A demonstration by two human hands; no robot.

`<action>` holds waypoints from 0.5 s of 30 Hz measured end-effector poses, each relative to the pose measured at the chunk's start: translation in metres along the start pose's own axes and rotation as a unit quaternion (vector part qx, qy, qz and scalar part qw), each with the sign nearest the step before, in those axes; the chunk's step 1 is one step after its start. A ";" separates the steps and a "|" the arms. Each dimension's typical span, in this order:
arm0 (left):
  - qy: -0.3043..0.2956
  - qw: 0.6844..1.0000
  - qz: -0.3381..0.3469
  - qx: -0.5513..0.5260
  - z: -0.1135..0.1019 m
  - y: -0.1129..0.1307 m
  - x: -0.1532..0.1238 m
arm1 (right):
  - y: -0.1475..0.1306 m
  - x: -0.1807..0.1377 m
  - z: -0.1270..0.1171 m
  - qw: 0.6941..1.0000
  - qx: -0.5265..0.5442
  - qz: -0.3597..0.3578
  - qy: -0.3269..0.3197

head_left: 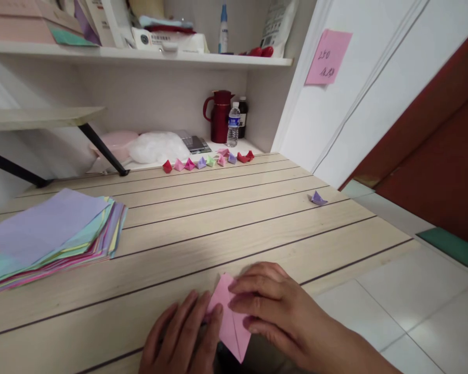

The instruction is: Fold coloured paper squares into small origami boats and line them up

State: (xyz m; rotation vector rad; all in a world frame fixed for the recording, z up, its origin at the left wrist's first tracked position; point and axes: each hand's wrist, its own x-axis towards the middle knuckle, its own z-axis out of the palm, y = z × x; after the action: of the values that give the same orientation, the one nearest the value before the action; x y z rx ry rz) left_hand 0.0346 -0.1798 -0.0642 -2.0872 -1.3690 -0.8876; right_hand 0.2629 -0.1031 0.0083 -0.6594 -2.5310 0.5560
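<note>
A folded pink paper sheet (229,318) lies at the near edge of the pale wooden table (218,228). My left hand (183,337) rests on its left side, fingers flat and pressing the fold. Over its right side my right hand (273,306) presses down, fingers stretched across the paper. A stack of coloured paper sheets (50,239), lilac on top, sits at the left. A row of small folded paper boats (208,161) in red, pink, purple and green lines the far edge. One lone purple paper boat (319,198) sits at the right.
A dark red thermos jug (219,115), a water bottle (233,124) and a dark bottle stand at the back. A white plastic bag (158,147) lies beside them. Above is a shelf (140,54) with boxes. A pink note (327,57) hangs on the white door. Tiled floor lies right.
</note>
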 end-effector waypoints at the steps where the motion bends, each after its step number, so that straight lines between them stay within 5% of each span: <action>1: 0.003 1.000 0.001 0.002 0.001 0.000 0.000 | 0.000 -0.001 0.002 0.999 -0.024 -0.011 0.021; 7: 0.002 1.000 -0.007 0.002 0.001 0.001 0.000 | 0.000 -0.004 0.019 0.973 -0.199 -0.113 0.019; 15: -0.025 1.000 -0.014 0.004 -0.007 0.000 -0.006 | 0.000 -0.007 0.028 0.966 -0.243 -0.090 0.003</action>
State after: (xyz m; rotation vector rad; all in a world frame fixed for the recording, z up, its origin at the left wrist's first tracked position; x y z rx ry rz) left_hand 0.0309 -0.1885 -0.0639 -2.1021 -1.4292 -0.8453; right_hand 0.2539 -0.1142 -0.0171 -0.5788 -2.7016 -0.1409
